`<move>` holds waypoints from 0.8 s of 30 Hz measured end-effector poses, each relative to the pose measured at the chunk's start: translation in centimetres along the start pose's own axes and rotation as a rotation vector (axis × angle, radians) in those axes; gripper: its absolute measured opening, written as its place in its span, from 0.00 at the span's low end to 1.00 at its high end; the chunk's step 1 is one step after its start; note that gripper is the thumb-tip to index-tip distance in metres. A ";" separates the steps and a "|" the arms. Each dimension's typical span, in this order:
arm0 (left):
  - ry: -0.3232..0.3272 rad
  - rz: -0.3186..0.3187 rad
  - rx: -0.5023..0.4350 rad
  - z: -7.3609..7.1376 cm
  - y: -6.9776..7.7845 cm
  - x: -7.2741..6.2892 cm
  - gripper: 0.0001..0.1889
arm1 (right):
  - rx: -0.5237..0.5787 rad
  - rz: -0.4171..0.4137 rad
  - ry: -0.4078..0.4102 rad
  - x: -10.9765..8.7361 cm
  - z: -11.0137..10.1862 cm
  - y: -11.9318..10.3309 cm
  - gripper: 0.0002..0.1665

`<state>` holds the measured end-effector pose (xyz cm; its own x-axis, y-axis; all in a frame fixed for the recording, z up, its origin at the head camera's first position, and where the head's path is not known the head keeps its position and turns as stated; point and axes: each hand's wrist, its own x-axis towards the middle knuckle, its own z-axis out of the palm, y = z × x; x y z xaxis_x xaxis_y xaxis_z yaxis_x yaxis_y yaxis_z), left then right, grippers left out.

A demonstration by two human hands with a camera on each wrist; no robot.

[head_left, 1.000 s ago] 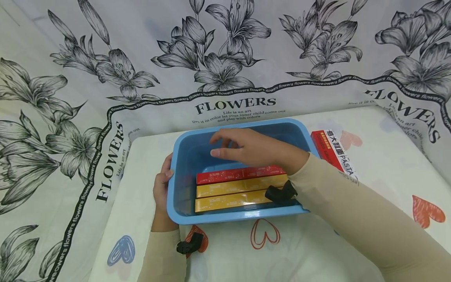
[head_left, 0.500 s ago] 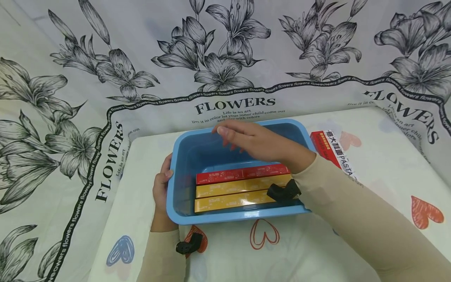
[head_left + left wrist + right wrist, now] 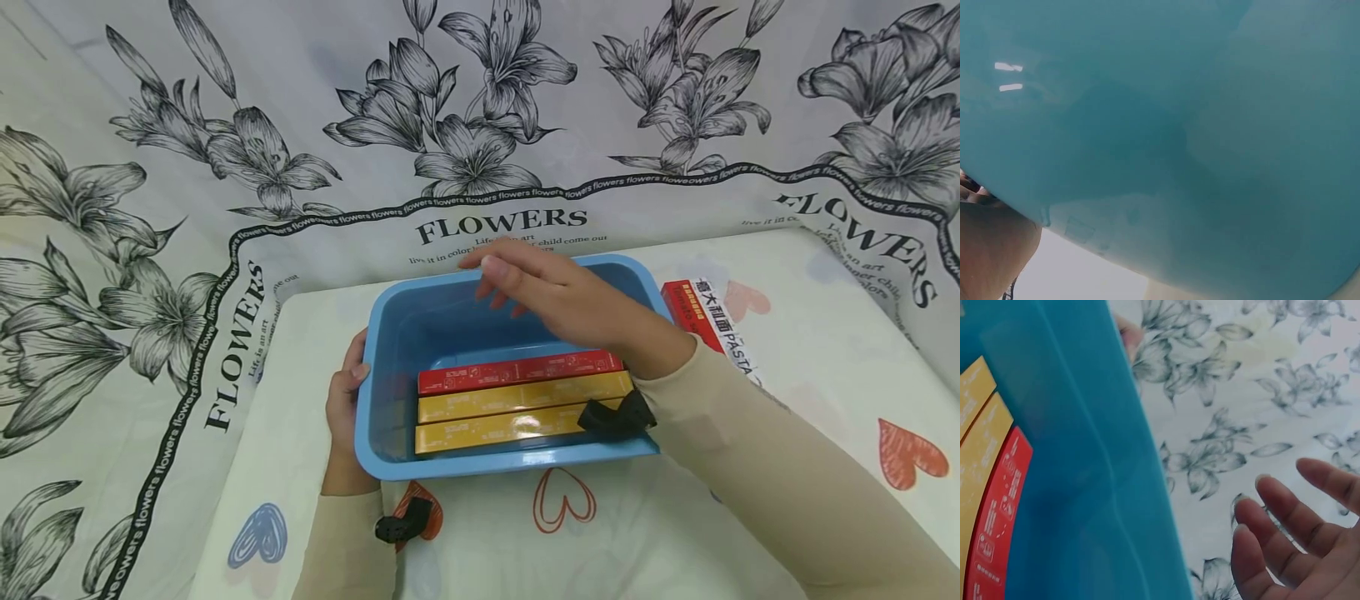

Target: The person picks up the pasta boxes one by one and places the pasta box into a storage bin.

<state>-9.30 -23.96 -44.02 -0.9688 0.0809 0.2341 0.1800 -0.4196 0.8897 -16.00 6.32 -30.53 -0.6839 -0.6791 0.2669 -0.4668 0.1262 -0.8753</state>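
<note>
A blue plastic bin [image 3: 517, 465] sits on the white cloth. Its left rim is gripped by my left hand [image 3: 347, 417], thumb over the edge; the left wrist view is mostly filled by the bin's wall [image 3: 1166, 125], with part of that hand [image 3: 991, 247] at the lower left. In the front half of the bin, a red box [image 3: 517, 372] and two yellow boxes [image 3: 525, 397] stand on edge, side by side. My right hand [image 3: 558, 292] hovers over the back rim, holding nothing; the right wrist view shows its fingers spread and relaxed.
A red and white box marked PASTA [image 3: 708, 321] lies right of the bin, partly covered by the right sleeve [image 3: 765, 450]. Behind the bin hangs a cloth [image 3: 480, 100] printed with flowers. Black wrist mounts [image 3: 405, 521] sit on both forearms.
My right hand has lifted and drawn back from inside the bin toward its far rim and slightly right, uncovering more of the red box. The left hand and the bin have stayed put.
</note>
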 end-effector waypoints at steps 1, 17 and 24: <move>0.005 -0.002 0.003 0.0 0.0 0.0 0.32 | 0.008 -0.015 0.005 -0.1 -0.1 -0.1 0.26; 0.030 -0.013 0.030 0.3 -0.1 -0.1 0.33 | 0.088 -0.070 0.099 -1.9 -2.0 -1.9 0.38; 0.024 -0.009 0.011 0.3 0.1 -0.2 0.32 | 0.083 -0.080 0.110 -2.9 -2.9 -2.1 0.38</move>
<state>-9.06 -23.70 -43.85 -0.9742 0.0630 0.2168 0.1730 -0.4089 0.8960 -14.65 10.13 -28.35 -0.7058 -0.6008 0.3754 -0.4771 0.0113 -0.8788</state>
